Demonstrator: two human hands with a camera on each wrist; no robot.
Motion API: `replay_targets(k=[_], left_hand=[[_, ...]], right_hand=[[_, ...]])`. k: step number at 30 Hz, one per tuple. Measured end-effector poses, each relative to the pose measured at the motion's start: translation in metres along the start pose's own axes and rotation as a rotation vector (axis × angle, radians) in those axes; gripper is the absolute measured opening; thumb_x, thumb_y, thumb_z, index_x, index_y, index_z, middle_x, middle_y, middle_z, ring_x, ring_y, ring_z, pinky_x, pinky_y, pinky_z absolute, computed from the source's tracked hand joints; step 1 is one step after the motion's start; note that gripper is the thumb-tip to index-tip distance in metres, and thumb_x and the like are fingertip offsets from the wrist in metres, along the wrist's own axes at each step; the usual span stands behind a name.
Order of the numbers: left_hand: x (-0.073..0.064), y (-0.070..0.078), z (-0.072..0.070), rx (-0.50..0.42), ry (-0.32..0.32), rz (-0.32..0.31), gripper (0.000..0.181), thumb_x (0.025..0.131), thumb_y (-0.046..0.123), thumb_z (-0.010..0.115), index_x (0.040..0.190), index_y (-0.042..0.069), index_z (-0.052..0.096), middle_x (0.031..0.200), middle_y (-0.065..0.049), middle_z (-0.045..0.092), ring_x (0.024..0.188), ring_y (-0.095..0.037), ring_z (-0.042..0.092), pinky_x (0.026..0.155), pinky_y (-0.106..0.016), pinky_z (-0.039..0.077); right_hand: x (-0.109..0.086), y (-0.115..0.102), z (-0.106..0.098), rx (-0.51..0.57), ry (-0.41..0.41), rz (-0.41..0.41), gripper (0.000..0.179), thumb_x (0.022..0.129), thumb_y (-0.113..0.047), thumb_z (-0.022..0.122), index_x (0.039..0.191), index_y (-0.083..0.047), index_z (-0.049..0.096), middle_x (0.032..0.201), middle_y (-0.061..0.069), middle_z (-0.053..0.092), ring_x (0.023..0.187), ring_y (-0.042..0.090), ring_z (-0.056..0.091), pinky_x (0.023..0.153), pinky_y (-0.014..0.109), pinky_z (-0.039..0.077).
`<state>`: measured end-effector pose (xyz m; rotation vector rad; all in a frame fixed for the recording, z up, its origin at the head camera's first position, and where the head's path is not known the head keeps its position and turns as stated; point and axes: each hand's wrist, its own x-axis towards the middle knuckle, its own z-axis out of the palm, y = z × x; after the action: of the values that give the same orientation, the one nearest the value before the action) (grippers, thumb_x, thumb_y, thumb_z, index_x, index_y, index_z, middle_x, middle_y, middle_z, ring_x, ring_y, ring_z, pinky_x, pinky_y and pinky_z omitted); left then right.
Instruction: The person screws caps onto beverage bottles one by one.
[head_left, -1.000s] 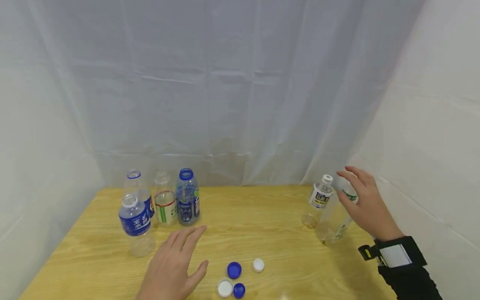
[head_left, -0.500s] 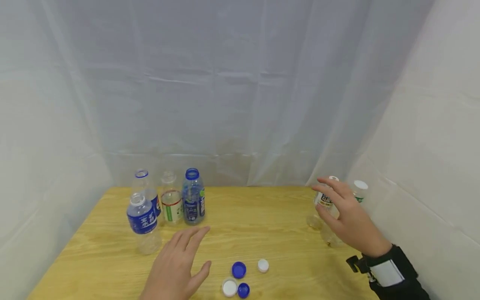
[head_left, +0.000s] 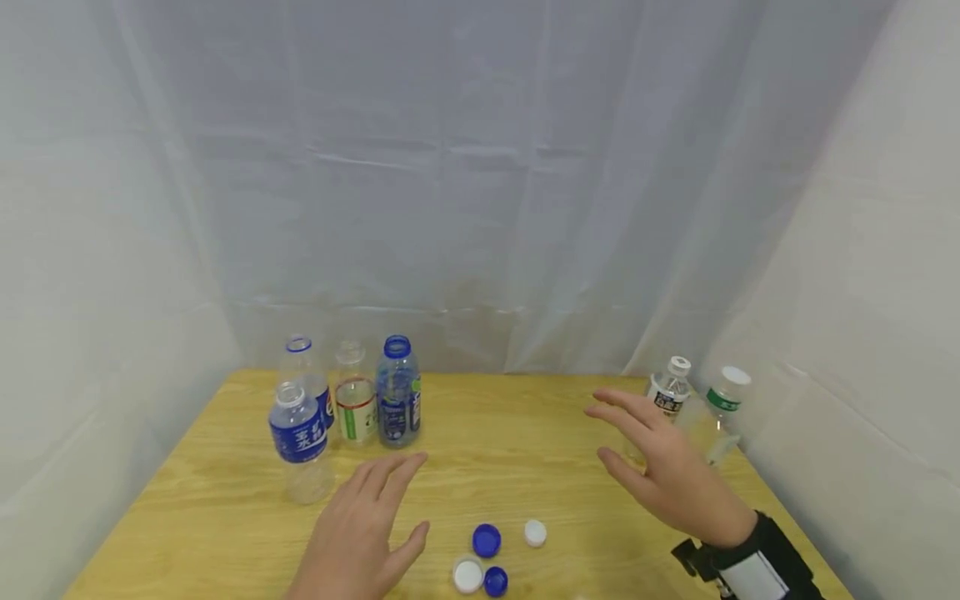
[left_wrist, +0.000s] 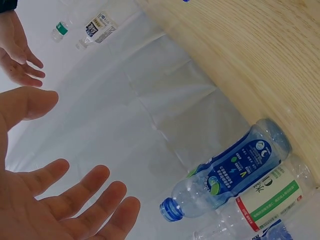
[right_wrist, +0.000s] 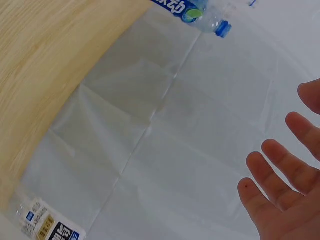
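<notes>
My left hand [head_left: 363, 529] hovers over the front left of the table, fingers spread and holding nothing. To its right lie loose bottle caps: a large blue cap [head_left: 487, 541], a smaller blue cap [head_left: 496, 582], a white cap [head_left: 468, 575] and a small white cap [head_left: 535, 533]. My right hand [head_left: 663, 471] is in the air at the right, its fingers relaxed and apart from anything. Behind it stand two capped clear bottles, one with a white and black label [head_left: 669, 393] and one with a green band [head_left: 724, 402]; the hand partly hides both.
Uncapped bottles stand together at the left: a blue-tinted bottle [head_left: 398, 392], one with a green and white label [head_left: 356, 408], one with a blue label [head_left: 300, 437] and a blue-rimmed bottle [head_left: 300, 358] behind. White sheeting [head_left: 480, 183] encloses the wooden table [head_left: 510, 467].
My right hand has moved left and down, away from the green-banded bottle, which now shows more fully. My left hand stays nearly still while the view shifts slightly.
</notes>
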<state>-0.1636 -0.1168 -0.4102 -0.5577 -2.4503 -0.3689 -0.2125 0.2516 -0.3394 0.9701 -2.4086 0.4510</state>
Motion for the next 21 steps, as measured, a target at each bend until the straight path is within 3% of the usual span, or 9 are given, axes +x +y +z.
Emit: replay_targets(k=[3,10,15,21], left_hand=[[-0.001,0.0,0.0,0.002,-0.005,-0.012,0.077,0.074,0.04,0.085,0.141,0.019,0.054,0.126,0.003,0.062,0.113,-0.017,0.061,0.09,-0.038,0.057],[-0.002,-0.001,-0.002,0.013,-0.018,-0.04,0.074,0.075,0.041,0.083,0.141,0.02,0.055,0.127,0.002,0.062,0.114,-0.018,0.061,0.09,-0.038,0.057],[-0.003,-0.003,-0.004,0.017,-0.024,-0.059,0.074,0.075,0.04,0.083,0.141,0.019,0.055,0.129,0.0,0.062,0.117,-0.019,0.06,0.092,-0.04,0.056],[-0.004,-0.003,-0.005,0.002,-0.03,-0.068,0.074,0.076,0.039,0.084,0.141,0.019,0.055,0.128,0.001,0.062,0.116,-0.019,0.06,0.092,-0.04,0.056]], right_hand=[[0.0,-0.004,0.004,0.0,-0.007,-0.004,0.058,0.091,-0.017,0.074,0.145,-0.023,0.052,0.151,0.001,0.047,0.136,0.02,0.047,0.103,0.039,0.051],[-0.002,-0.013,0.015,0.045,-0.038,-0.029,0.058,0.092,-0.018,0.073,0.145,-0.024,0.052,0.149,0.0,0.049,0.137,0.02,0.047,0.107,0.036,0.047],[-0.004,-0.019,0.023,0.063,-0.047,-0.056,0.057,0.092,-0.017,0.073,0.145,-0.024,0.052,0.146,0.0,0.052,0.132,0.02,0.052,0.098,0.04,0.054],[-0.006,-0.024,0.033,0.111,-0.08,-0.037,0.059,0.092,-0.017,0.074,0.145,-0.029,0.05,0.146,-0.006,0.05,0.132,0.016,0.051,0.098,0.04,0.054]])
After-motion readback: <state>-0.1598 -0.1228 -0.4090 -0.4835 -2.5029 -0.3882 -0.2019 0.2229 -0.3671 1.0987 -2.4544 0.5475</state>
